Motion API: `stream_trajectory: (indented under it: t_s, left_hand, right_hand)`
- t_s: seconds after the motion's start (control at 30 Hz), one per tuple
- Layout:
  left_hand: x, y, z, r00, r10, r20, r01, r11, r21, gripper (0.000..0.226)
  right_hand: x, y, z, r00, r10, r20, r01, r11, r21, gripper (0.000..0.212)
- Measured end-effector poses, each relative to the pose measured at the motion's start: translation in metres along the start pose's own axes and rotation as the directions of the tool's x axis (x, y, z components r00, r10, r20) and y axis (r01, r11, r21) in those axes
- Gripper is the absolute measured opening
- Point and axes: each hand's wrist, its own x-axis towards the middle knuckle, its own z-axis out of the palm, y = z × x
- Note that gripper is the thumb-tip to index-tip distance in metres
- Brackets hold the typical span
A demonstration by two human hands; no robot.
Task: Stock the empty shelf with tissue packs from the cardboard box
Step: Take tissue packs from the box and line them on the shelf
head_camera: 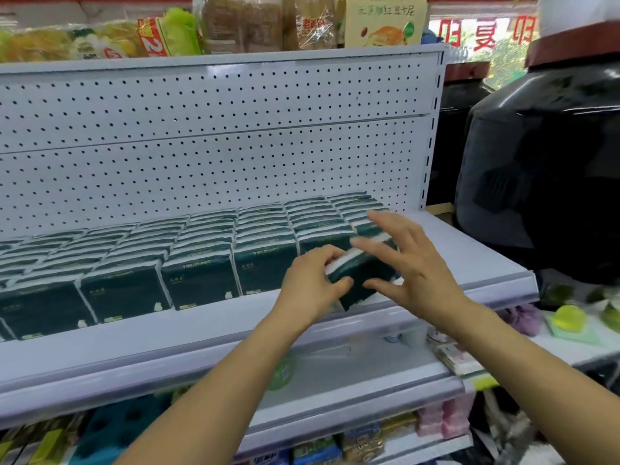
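Pinching one dark green plastic-wrapped tissue pack [364, 273], left hand [312, 283] grip; right hand [409, 260] spread beside it. Grey metal shelf [469, 250] approx full w/ packs, right-front slot left.

Two bare forearms and hands, nothing worn

The left hand [310, 283] and right hand [407, 263] are showing no rings, watch or gloves; both forearms are rising from the lower frame uncovered, with no sleeve edge showing anywhere along them.
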Motion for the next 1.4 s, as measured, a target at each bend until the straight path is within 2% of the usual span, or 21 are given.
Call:
stream_trajectory:
  t_s: [0.03,0.1,0.2,0.27,0.33,0.37,0.47,0.57,0.8,1.13,1.33,1.4]
  left_hand:
    - [0.004,0.006,0.009,1.0,0.025,0.015,-0.025,1.0,0.003,0.031]
    - [0.012,0.016,0.026,0.999,0.035,0.041,-0.034,0.999,-0.014,0.031]
    - [0.022,0.017,0.04,0.997,0.032,0.071,-0.027,0.997,-0.075,0.042]
    - [0.026,0.008,0.04,0.991,0.13,0.027,-0.132,0.988,0.079,0.049]
    - [0.03,-0.007,0.031,0.964,0.261,-0.052,-0.229,0.913,0.339,0.052]
    - [0.034,-0.015,0.025,0.955,0.29,-0.064,-0.232,0.864,0.446,0.055]
    - [0.047,-0.042,0.011,0.971,0.237,0.014,-0.184,0.714,0.676,0.069]
    - [0.059,-0.056,0.009,0.978,0.177,0.111,-0.196,0.591,0.783,0.084]
    - [0.076,-0.061,0.018,0.969,0.19,0.156,-0.235,0.524,0.819,0.084]
    - [0.084,-0.069,0.028,0.97,0.225,0.091,-0.207,0.568,0.797,0.074]
    - [0.081,-0.057,0.02,0.977,0.185,0.109,-0.198,0.58,0.79,0.079]
    - [0.073,-0.049,0.013,0.978,0.2,0.066,-0.179,0.623,0.761,0.077]
  right_hand:
    - [-0.007,0.007,0.002,1.0,0.001,0.026,-0.001,1.0,0.007,0.063]
    - [-0.023,0.02,0.007,0.995,0.092,0.032,-0.094,0.994,0.053,0.055]
    - [-0.038,0.04,0.008,0.979,0.2,0.036,-0.202,0.979,0.04,0.053]
    - [-0.04,0.056,0.01,0.973,0.225,0.055,-0.225,0.974,-0.008,0.049]
    - [-0.039,0.07,0.014,0.964,0.256,0.075,-0.253,0.966,-0.045,0.045]
    - [-0.037,0.077,0.017,0.955,0.284,0.084,-0.279,0.958,-0.058,0.045]
    - [-0.029,0.09,0.026,0.93,0.352,0.104,-0.346,0.936,-0.067,0.045]
    - [-0.019,0.096,0.037,0.93,0.349,0.117,-0.344,0.937,-0.063,0.046]
    - [-0.003,0.105,0.058,0.937,0.324,0.131,-0.32,0.946,-0.052,0.048]
    - [0.007,0.104,0.059,0.917,0.336,0.213,-0.321,0.941,-0.102,0.047]
    - [0.018,0.094,0.047,0.869,0.397,0.295,-0.338,0.912,-0.231,0.054]
    - [0.019,0.082,0.039,0.868,0.429,0.25,-0.374,0.896,-0.239,0.055]
